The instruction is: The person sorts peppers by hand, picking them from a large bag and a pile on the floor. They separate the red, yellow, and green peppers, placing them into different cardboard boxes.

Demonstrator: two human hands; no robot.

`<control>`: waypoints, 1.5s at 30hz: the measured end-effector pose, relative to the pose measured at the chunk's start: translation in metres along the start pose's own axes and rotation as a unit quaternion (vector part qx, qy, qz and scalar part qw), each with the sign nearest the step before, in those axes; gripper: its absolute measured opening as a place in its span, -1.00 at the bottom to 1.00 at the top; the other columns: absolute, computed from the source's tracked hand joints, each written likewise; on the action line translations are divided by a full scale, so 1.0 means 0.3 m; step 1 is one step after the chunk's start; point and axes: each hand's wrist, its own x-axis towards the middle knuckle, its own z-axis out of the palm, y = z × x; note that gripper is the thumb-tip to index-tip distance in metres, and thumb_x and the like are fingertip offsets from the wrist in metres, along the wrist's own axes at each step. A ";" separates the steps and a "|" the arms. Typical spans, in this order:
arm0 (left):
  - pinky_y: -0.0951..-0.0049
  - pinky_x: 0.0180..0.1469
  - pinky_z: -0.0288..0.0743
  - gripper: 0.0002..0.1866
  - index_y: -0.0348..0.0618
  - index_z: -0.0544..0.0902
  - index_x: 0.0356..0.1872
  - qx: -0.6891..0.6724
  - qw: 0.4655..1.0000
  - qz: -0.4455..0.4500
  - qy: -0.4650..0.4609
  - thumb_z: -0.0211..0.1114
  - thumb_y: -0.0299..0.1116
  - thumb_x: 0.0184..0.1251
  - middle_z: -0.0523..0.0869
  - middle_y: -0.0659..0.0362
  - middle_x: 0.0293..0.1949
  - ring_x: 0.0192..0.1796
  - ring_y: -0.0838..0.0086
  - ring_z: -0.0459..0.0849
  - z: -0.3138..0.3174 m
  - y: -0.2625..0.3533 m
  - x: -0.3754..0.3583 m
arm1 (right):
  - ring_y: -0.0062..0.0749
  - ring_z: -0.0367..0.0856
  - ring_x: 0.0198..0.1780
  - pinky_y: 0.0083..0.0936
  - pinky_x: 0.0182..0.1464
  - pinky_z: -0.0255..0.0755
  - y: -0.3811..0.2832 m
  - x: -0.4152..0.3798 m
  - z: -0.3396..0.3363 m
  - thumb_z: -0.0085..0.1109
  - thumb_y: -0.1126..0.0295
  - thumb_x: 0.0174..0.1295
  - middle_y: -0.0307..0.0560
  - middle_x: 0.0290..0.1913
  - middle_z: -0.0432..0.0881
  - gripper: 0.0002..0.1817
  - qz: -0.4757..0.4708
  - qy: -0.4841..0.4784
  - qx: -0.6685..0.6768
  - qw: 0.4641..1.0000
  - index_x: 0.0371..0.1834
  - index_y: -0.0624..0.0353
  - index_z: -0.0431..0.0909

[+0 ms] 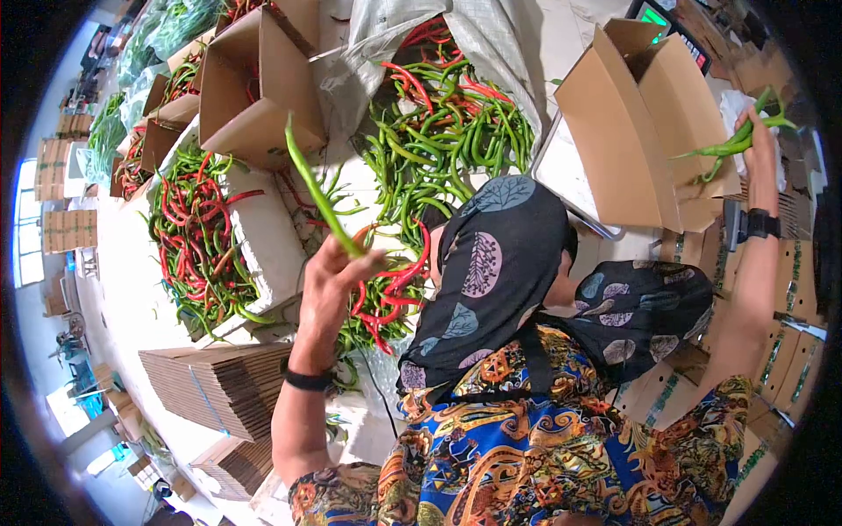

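A long green chili pepper [309, 180] points upward from my left hand [329, 276], whose fingers are closed around its lower end. Red chili peppers [396, 294] mixed with green ones lie right behind and beside that hand. Far to the right, my right hand [759, 149] is raised and grips several green chili peppers [741, 140] in a loose bunch. That bunch overlaps the edge of an open cardboard box [618, 131]. Between the hands, a heap of green and red chili peppers [456, 131] spills from the mouth of a white woven sack [351, 83].
Another cardboard box [263, 96] stands at the upper left. Below it, a white container [263, 237] lies beside a large pile of mixed chili peppers [197, 237]. Flattened cartons [206, 390] are stacked at the lower left. A scale display [658, 22] shows behind the right box.
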 end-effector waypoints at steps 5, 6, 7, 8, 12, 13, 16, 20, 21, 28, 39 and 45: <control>0.53 -0.21 0.47 -0.71 -0.18 0.53 -0.01 0.091 0.989 -0.118 -0.001 0.25 -0.47 0.24 0.62 0.28 -0.22 -0.26 0.56 0.58 -0.245 -0.374 -0.178 | -0.58 0.42 -0.46 -0.58 -0.43 0.29 -0.067 -0.019 -0.007 0.28 0.10 0.18 -0.30 -0.52 0.49 -0.71 -0.122 0.028 -0.240 0.963 -0.43 0.09 0.53; 0.49 -0.20 0.49 -0.66 -0.22 0.53 0.01 0.138 0.982 -0.128 -0.004 0.29 -0.45 0.19 0.64 0.22 -0.19 -0.25 0.50 0.61 -0.337 -0.552 -0.224 | -0.58 0.43 -0.44 -0.57 -0.41 0.30 -0.098 -0.136 0.079 0.28 0.10 0.17 -0.30 -0.49 0.50 -0.70 -0.046 0.008 -0.243 0.969 -0.37 0.11 0.54; 0.46 -0.20 0.51 -0.60 -0.26 0.52 0.03 0.186 0.973 -0.139 -0.008 0.34 -0.43 0.15 0.66 0.16 -0.15 -0.23 0.44 0.63 -0.429 -0.728 -0.274 | -0.57 0.44 -0.40 -0.56 -0.37 0.33 -0.090 -0.206 0.128 0.28 0.11 0.17 -0.28 -0.45 0.52 -0.69 -0.005 -0.019 -0.268 0.963 -0.30 0.13 0.55; 0.39 -0.10 0.54 -0.47 -0.33 0.46 0.14 0.467 0.884 0.000 -0.020 0.36 -0.40 0.12 0.67 0.01 -0.02 -0.13 0.31 0.68 -0.464 -0.816 -0.323 | -0.57 0.46 -0.37 -0.56 -0.33 0.35 -0.082 -0.274 0.171 0.28 0.11 0.17 -0.27 -0.40 0.54 -0.67 0.035 -0.048 -0.295 0.954 -0.24 0.16 0.55; 0.39 -0.02 0.53 -0.48 -0.32 0.50 0.14 0.262 0.959 -0.107 0.021 0.37 -0.33 0.16 0.71 -0.03 -0.08 -0.05 0.29 0.69 -0.283 -0.650 -0.243 | -0.52 0.54 -0.15 -0.55 -0.10 0.43 0.065 -0.343 0.298 0.23 0.15 0.20 -0.14 -0.17 0.61 -0.57 -0.083 -0.128 -0.403 0.902 0.02 0.22 0.53; 0.43 -0.02 0.52 -0.55 -0.33 0.53 0.10 0.203 0.971 -0.128 0.020 0.34 -0.32 0.22 0.74 0.04 -0.15 -0.07 0.37 0.68 -0.259 -0.639 -0.200 | -0.51 0.55 -0.09 -0.54 -0.04 0.43 0.096 -0.374 0.315 0.22 0.17 0.21 -0.10 -0.11 0.63 -0.55 -0.142 -0.125 -0.400 0.897 0.08 0.23 0.51; 0.49 -0.06 0.51 -0.71 -0.33 0.61 -0.06 0.131 0.988 -0.080 0.014 0.30 -0.38 0.26 0.72 0.16 -0.20 -0.14 0.51 0.65 -0.171 -0.575 -0.023 | -0.49 0.54 -0.02 -0.50 0.05 0.40 -0.016 -0.657 0.546 0.18 0.21 0.24 -0.06 -0.03 0.64 -0.54 -0.001 -0.250 -0.344 0.905 0.12 0.26 0.49; 0.45 -0.04 0.53 -0.65 -0.36 0.58 0.01 0.258 0.966 -0.004 -0.020 0.23 -0.34 0.28 0.73 0.04 -0.17 -0.10 0.43 0.69 -0.049 -0.505 0.235 | -0.43 0.58 0.01 -0.44 0.09 0.43 0.079 -0.950 0.716 0.17 0.38 0.24 -0.02 -0.02 0.65 -0.67 -0.174 -0.314 -0.479 0.801 0.05 0.25 0.54; 0.44 -0.03 0.53 -0.66 -0.36 0.58 0.01 0.270 0.963 0.014 -0.021 0.22 -0.34 0.30 0.72 0.03 -0.16 -0.09 0.41 0.69 -0.029 -0.498 0.295 | -0.41 0.60 0.00 -0.42 0.08 0.44 0.114 -0.999 0.755 0.16 0.42 0.24 -0.01 -0.03 0.66 -0.71 -0.066 -0.323 -0.405 0.853 0.01 0.26 0.55; 0.53 -0.16 0.50 -0.75 -0.35 0.61 -0.06 0.191 0.981 0.031 0.010 0.21 -0.42 0.31 0.71 0.16 -0.27 -0.25 0.51 0.63 0.149 -0.509 0.663 | -0.29 0.66 -0.13 -0.39 -0.02 0.48 0.712 -0.931 0.822 0.17 0.34 0.23 -0.01 -0.17 0.70 -0.74 0.120 -0.344 -0.321 0.874 -0.08 0.24 0.58; 0.10 -0.21 0.51 -0.68 -0.31 0.54 -0.13 0.482 0.871 0.087 0.037 0.32 -0.37 0.13 0.68 -0.12 -0.44 -0.33 -0.05 0.67 0.459 -0.667 0.959 | -0.18 0.65 -0.33 -0.31 -0.23 0.47 1.243 -0.906 1.022 0.33 0.26 0.06 0.09 -0.39 0.66 -0.66 0.220 -0.209 -0.385 0.872 -0.22 0.29 0.56; 0.51 -0.34 0.37 -0.83 -0.26 0.53 -0.14 0.107 0.988 0.057 0.099 0.11 -0.37 0.39 0.50 0.25 -0.47 -0.41 0.55 0.44 0.402 -0.525 0.808 | -0.02 0.64 -0.27 -0.16 -0.14 0.51 1.254 -0.954 0.989 0.15 0.18 0.23 0.19 -0.27 0.61 -0.63 0.227 -0.311 -0.315 0.867 -0.12 0.29 0.44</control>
